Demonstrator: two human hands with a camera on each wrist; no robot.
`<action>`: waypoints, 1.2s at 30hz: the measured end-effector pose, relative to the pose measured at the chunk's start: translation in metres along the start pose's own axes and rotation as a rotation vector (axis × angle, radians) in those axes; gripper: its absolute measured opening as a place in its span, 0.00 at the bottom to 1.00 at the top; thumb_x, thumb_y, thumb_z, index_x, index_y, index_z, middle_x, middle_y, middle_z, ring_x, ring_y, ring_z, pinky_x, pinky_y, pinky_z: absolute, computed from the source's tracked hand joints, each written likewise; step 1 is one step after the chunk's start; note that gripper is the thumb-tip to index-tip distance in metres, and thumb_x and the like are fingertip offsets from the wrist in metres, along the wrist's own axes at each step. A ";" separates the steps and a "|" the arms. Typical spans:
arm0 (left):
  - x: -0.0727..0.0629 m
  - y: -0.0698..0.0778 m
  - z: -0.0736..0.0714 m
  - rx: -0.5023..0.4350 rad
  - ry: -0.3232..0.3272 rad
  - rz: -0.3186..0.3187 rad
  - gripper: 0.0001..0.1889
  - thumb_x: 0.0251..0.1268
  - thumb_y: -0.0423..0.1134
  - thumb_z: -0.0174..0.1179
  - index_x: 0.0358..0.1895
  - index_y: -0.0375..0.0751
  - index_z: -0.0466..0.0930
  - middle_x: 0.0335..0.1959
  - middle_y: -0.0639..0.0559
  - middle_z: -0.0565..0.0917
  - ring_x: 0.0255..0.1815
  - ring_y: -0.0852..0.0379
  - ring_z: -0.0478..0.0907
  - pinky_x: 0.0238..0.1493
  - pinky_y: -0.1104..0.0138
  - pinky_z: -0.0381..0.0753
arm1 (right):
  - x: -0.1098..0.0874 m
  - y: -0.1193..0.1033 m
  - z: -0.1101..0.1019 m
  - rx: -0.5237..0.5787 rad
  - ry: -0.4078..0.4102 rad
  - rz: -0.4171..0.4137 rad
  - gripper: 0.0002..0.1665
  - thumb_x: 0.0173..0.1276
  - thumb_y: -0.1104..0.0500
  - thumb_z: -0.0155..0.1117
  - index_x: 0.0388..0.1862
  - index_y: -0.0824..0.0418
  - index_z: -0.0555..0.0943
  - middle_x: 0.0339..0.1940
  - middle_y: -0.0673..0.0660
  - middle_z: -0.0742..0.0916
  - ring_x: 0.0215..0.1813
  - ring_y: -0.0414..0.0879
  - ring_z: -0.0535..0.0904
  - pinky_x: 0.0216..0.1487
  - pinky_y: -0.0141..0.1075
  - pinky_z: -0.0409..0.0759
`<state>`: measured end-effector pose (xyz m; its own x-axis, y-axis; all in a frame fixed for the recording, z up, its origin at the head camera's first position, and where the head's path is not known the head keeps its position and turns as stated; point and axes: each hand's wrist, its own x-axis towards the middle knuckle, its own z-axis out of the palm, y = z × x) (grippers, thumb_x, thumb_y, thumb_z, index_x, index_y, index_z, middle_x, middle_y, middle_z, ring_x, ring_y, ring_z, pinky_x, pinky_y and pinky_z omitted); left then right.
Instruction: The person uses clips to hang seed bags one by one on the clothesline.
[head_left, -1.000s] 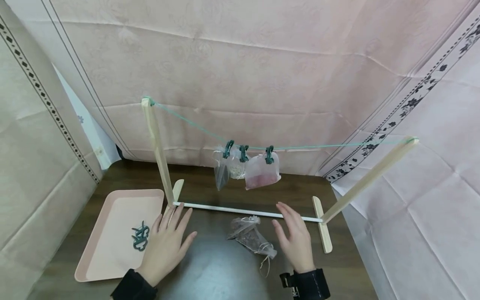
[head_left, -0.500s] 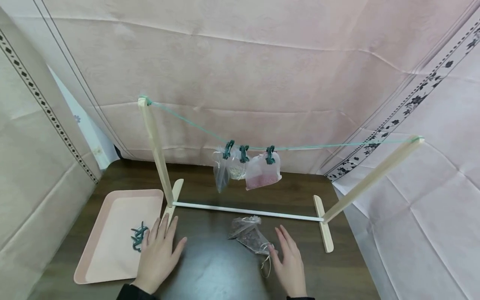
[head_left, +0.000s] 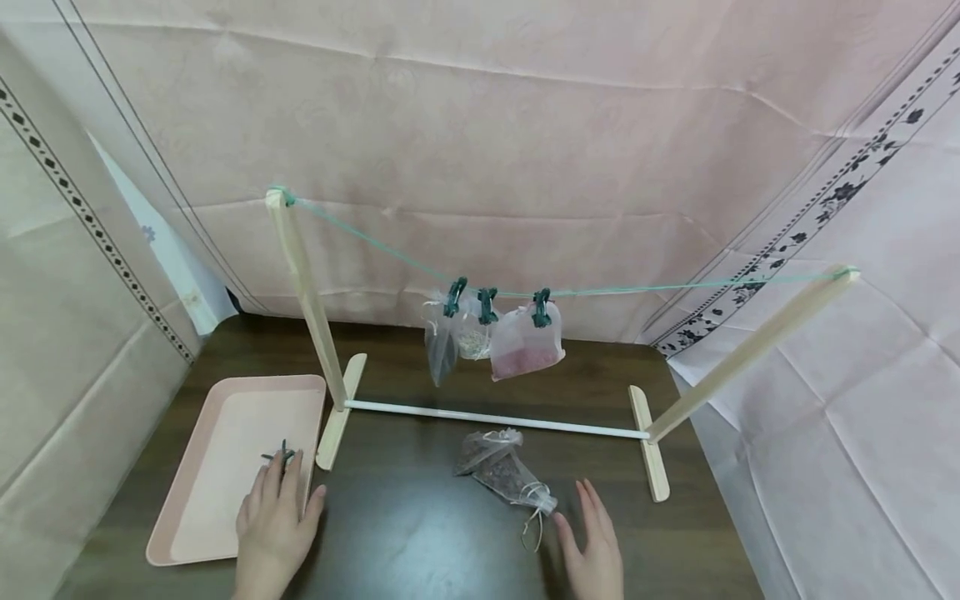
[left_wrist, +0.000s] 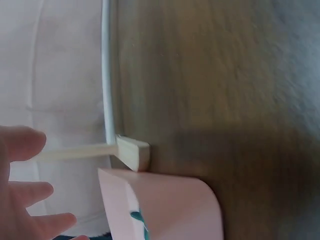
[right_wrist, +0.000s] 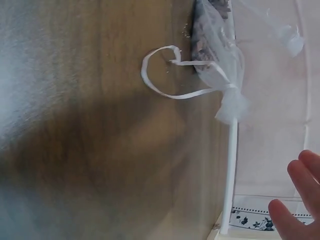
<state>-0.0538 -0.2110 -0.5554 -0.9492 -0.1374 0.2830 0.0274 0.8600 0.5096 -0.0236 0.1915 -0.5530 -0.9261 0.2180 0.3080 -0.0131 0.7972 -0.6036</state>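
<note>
My left hand (head_left: 272, 529) is over the right part of a pink tray (head_left: 197, 467). Its fingers are extended, with the tips by a few dark green clips (head_left: 283, 452) and partly hiding them. It grips nothing that I can see. On the table lie sheer drawstring pouches (head_left: 508, 479) with dark contents, apparently two overlapping. Just right of their tied end is my right hand (head_left: 595, 546), fingers extended and nothing held. The right wrist view shows a pouch's white cord loop (right_wrist: 145, 70) on the wood.
A wooden stand has two posts (head_left: 307, 292), a white crossbar (head_left: 487, 418) and a green string (head_left: 637, 290). Three filled pouches hang from it by green clips (head_left: 541, 308): a grey one (head_left: 442, 350), a pale one (head_left: 474, 340) and a pink one (head_left: 525, 346). Cloth walls surround the table.
My left hand has drawn back from the stand's left foot and shifted left over the tray to the clips. My right hand has lowered from near the crossbar toward the front edge.
</note>
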 end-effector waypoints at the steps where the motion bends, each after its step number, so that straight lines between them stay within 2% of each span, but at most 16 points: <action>1: 0.000 -0.002 0.000 0.004 0.015 0.010 0.28 0.60 0.41 0.54 0.63 0.34 0.60 0.61 0.29 0.58 0.58 0.28 0.54 0.47 0.36 0.53 | -0.001 0.000 0.000 0.000 -0.002 0.011 0.32 0.60 0.52 0.62 0.63 0.57 0.67 0.64 0.53 0.68 0.63 0.52 0.63 0.55 0.49 0.63; 4: 0.002 -0.010 0.001 0.018 0.089 0.045 0.26 0.53 0.31 0.56 0.59 0.32 0.65 0.58 0.28 0.62 0.54 0.29 0.60 0.43 0.37 0.60 | -0.003 0.001 -0.001 0.005 -0.008 0.030 0.32 0.60 0.52 0.62 0.63 0.56 0.66 0.64 0.54 0.68 0.63 0.53 0.63 0.55 0.50 0.63; 6: 0.003 -0.016 0.002 0.025 0.118 0.052 0.28 0.48 0.27 0.56 0.58 0.31 0.66 0.57 0.28 0.64 0.52 0.30 0.62 0.41 0.38 0.62 | -0.004 0.002 0.000 0.012 -0.002 0.031 0.33 0.59 0.53 0.63 0.63 0.55 0.66 0.64 0.54 0.68 0.63 0.53 0.63 0.56 0.49 0.63; 8: 0.005 -0.023 0.003 0.017 0.118 0.036 0.28 0.46 0.25 0.56 0.57 0.29 0.66 0.56 0.26 0.64 0.51 0.29 0.63 0.40 0.38 0.63 | -0.005 0.003 0.001 0.017 0.000 0.037 0.33 0.59 0.53 0.63 0.63 0.54 0.66 0.65 0.53 0.68 0.63 0.52 0.63 0.56 0.49 0.62; 10: 0.007 -0.029 0.003 0.000 0.078 -0.024 0.28 0.48 0.26 0.55 0.58 0.29 0.64 0.57 0.26 0.63 0.52 0.28 0.62 0.42 0.36 0.62 | -0.005 0.004 0.002 0.026 0.001 0.045 0.33 0.58 0.53 0.64 0.63 0.54 0.66 0.65 0.51 0.68 0.63 0.50 0.63 0.57 0.48 0.62; 15: 0.013 -0.044 0.001 -0.011 -0.072 -0.216 0.31 0.54 0.32 0.55 0.62 0.30 0.57 0.61 0.27 0.55 0.54 0.25 0.57 0.45 0.34 0.58 | -0.006 0.003 0.003 0.039 0.013 0.041 0.33 0.59 0.52 0.63 0.63 0.56 0.67 0.64 0.51 0.68 0.63 0.49 0.63 0.57 0.47 0.62; 17: 0.016 -0.049 0.001 -0.013 -0.125 -0.260 0.33 0.54 0.34 0.56 0.63 0.30 0.55 0.62 0.27 0.53 0.54 0.24 0.56 0.46 0.35 0.57 | -0.007 0.004 0.004 0.034 0.019 0.037 0.33 0.59 0.52 0.63 0.62 0.56 0.68 0.63 0.52 0.69 0.62 0.50 0.64 0.56 0.47 0.63; 20: 0.019 -0.056 0.004 -0.012 -0.209 -0.289 0.35 0.53 0.37 0.58 0.64 0.30 0.54 0.62 0.26 0.51 0.54 0.24 0.55 0.45 0.35 0.59 | -0.009 0.005 0.004 0.028 0.027 0.039 0.33 0.58 0.53 0.64 0.62 0.55 0.68 0.63 0.52 0.69 0.62 0.49 0.64 0.56 0.44 0.62; 25: 0.019 -0.060 0.010 0.027 -0.292 -0.277 0.33 0.53 0.42 0.59 0.61 0.32 0.60 0.57 0.26 0.54 0.51 0.26 0.57 0.38 0.38 0.63 | -0.010 0.008 0.005 0.035 0.024 0.035 0.33 0.58 0.53 0.64 0.62 0.56 0.67 0.64 0.51 0.69 0.63 0.48 0.63 0.57 0.43 0.60; 31: 0.016 -0.062 0.016 0.059 -0.335 -0.312 0.31 0.55 0.47 0.59 0.60 0.38 0.62 0.55 0.31 0.56 0.54 0.29 0.53 0.38 0.40 0.58 | -0.011 0.010 0.004 0.045 0.017 0.044 0.33 0.58 0.53 0.64 0.63 0.56 0.67 0.64 0.52 0.68 0.63 0.49 0.63 0.57 0.45 0.61; 36: 0.013 -0.062 0.017 0.071 -0.303 -0.312 0.28 0.53 0.43 0.61 0.56 0.36 0.65 0.52 0.31 0.58 0.50 0.31 0.55 0.37 0.42 0.58 | -0.012 0.009 0.005 0.055 0.000 0.056 0.33 0.59 0.52 0.63 0.63 0.57 0.67 0.64 0.53 0.69 0.63 0.50 0.63 0.57 0.47 0.62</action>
<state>-0.0734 -0.2578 -0.5973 -0.9579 -0.2546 -0.1327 -0.2869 0.8330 0.4731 -0.0143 0.1933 -0.5659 -0.9258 0.2613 0.2731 0.0177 0.7518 -0.6592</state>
